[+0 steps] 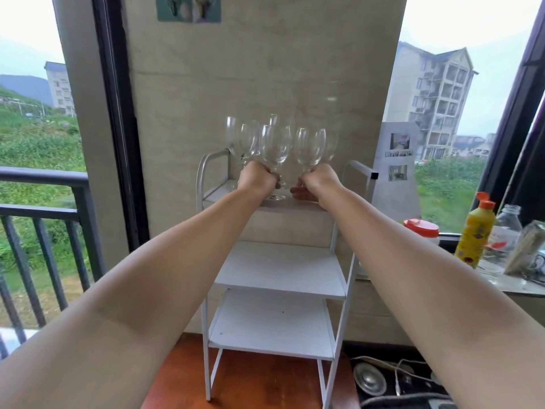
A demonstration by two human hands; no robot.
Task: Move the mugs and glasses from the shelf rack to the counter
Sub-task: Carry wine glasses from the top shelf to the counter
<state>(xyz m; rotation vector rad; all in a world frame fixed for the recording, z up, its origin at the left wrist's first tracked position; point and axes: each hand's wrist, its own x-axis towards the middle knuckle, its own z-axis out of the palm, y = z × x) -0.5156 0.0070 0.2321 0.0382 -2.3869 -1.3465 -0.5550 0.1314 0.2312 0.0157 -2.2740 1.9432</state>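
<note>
Several clear wine glasses stand on the top tier of a white shelf rack. My left hand is closed around glass stems at the left of the group; one wine glass rises just above its knuckles. My right hand grips the stem of a second wine glass at the right of the group. Another wine glass stands between the two hands, its foot resting on the shelf. The rack's two lower tiers hold nothing. The counter lies to the right, by the window.
On the counter stand a yellow bottle with an orange cap, a red-lidded jar, a clear glass bottle and a glass container. A dark balcony railing is at the left. Cables and a round metal disc lie on the floor at the right.
</note>
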